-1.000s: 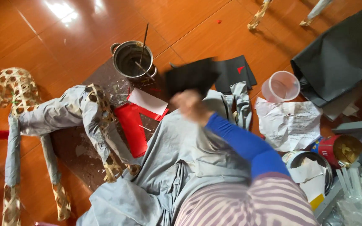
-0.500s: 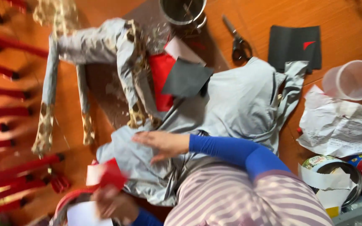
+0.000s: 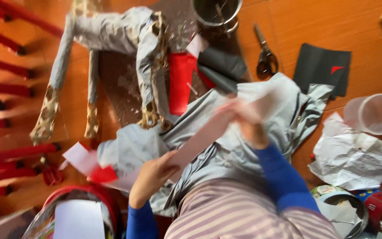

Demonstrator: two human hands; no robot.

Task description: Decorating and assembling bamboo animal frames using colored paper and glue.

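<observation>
Both my hands hold a long pale paper strip across the middle of the frame.

My left hand [image 3: 152,177], lower centre, pinches the strip's [image 3: 200,137] near end; my right hand [image 3: 246,124], blurred at centre, grips its far end, fingers closed. Grey paper [image 3: 284,110] lies beneath. Scissors [image 3: 265,55] and a metal pot [image 3: 217,11] sit top centre, a clear cup [image 3: 374,114] at right.

Glossy orange wooden floor [image 3: 368,31] catches daylight; red chair legs [image 3: 5,53] stand at left.
</observation>
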